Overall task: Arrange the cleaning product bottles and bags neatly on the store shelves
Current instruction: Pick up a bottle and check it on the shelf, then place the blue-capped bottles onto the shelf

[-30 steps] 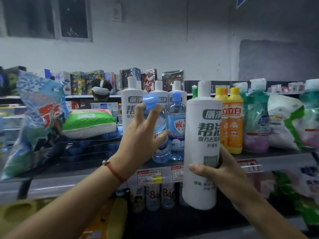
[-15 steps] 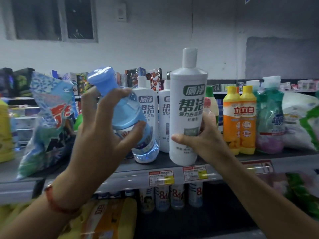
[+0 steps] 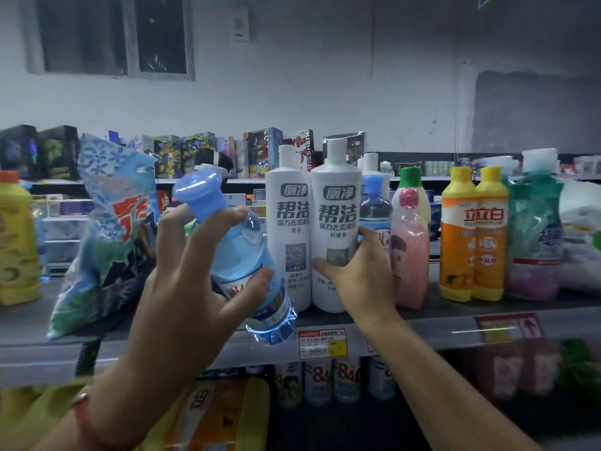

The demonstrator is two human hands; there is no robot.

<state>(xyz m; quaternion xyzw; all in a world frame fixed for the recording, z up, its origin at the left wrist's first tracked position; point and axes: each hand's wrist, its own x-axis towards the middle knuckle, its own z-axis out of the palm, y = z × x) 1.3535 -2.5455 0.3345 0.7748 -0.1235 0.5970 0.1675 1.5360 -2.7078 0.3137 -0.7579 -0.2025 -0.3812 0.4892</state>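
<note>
— Hands first: how do they sit?

— The left hand [image 3: 201,275] is raised in front of the shelf [image 3: 422,327], fingers spread and curled round a clear blue bottle [image 3: 240,255]. Its grip grasps the bottle's body, thumb low near the label. The bottle tilts, blue cap up and to the left, base hanging over the shelf's front edge. A red band shows at that wrist.

— And the other?

— The right hand [image 3: 361,271] reaches in from the lower right, forearm angled up. Its grip wraps the lower half of a white bottle [image 3: 336,229], thumb across the front, fingers behind. That bottle stands upright on the shelf, touching a second white bottle [image 3: 287,229] on its left.

— What sits to the right of the held white bottle?

— A pink bottle [image 3: 409,252] just beside the hand, then two orange bottles [image 3: 474,236] touching each other, then a green refill pouch [image 3: 533,236]. Another blue-capped bottle [image 3: 375,203] stands behind, mostly covered.

— To its left?

— A blue detergent bag [image 3: 107,229] leaning on the shelf, and a yellow bottle [image 3: 16,242] cut by the frame edge.

— Anything unclear?

— The right fingers behind the white bottle are hidden. The lower shelf goods are blurred; only "84" reads on some labels.
</note>
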